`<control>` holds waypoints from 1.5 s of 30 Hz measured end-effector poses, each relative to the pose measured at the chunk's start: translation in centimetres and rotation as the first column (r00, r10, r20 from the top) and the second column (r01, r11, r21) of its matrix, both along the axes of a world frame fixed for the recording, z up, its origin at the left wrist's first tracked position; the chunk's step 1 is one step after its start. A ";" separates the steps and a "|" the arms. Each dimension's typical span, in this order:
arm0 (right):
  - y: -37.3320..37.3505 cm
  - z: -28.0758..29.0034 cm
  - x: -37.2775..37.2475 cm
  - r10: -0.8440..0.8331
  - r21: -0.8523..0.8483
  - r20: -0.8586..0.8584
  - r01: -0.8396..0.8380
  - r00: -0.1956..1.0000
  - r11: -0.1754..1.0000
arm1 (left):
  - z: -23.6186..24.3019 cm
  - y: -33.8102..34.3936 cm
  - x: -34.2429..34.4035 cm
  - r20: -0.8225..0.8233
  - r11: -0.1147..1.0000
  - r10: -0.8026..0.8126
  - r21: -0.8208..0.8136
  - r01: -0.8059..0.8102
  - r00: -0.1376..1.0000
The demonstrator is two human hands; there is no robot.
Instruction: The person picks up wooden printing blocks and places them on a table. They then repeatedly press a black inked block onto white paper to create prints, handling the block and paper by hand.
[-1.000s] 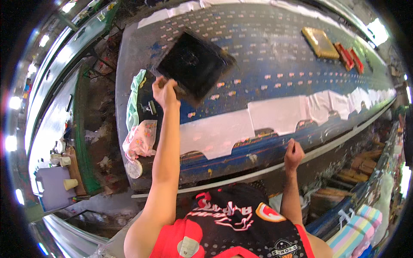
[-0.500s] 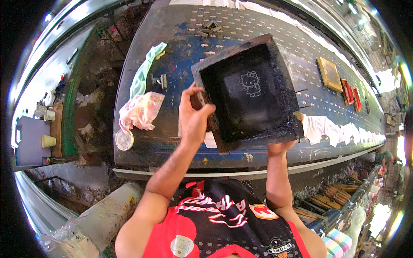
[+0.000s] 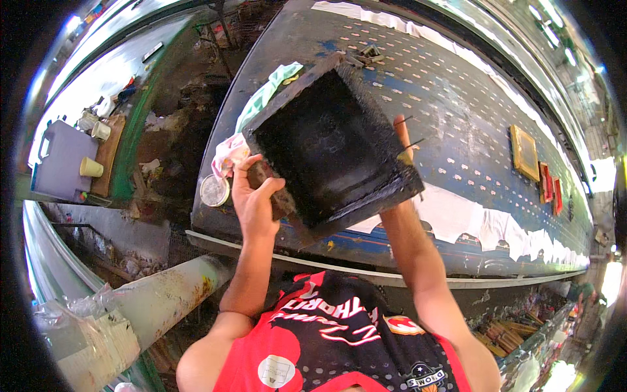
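Observation:
A dark, ink-stained screen-printing frame (image 3: 320,140) is held up over the long printing table, tilted, its recessed side facing me. My left hand (image 3: 255,206) grips its left edge, thumb in front, beside a worn brown piece of the frame. My right hand (image 3: 403,136) supports it from behind; fingers show past the right edge, while the palm is hidden. A faint pale outline is barely visible on the dark mesh. Just beyond the left hand lie a pink patterned cloth (image 3: 228,153) and a round white tub (image 3: 214,190). A mint-green cloth (image 3: 264,98) lies farther back.
Pieces of white fabric (image 3: 450,212) line the near side of the table (image 3: 457,124). Farther right sit a yellowish frame (image 3: 524,152) and red frames (image 3: 547,184). Small metal pieces (image 3: 370,54) rest behind the held frame. A thick pale roller (image 3: 170,291) stands at lower left.
The printing frame has moved left and turned counterclockwise, and its pale outline has faded from sight. My right hand has shifted from the lower edge up the right side. The view has turned.

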State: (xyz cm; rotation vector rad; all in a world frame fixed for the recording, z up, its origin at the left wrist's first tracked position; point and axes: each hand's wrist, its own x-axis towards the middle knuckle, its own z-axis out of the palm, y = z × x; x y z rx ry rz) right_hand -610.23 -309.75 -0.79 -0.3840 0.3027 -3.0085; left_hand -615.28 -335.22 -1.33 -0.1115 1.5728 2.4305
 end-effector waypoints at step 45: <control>-4.3 -11.5 30.9 -0.888 0.822 -0.406 -0.340 0.214 -0.458 | -5.0 2.7 -5.8 -0.294 0.979 -0.088 -0.200 0.029 0.952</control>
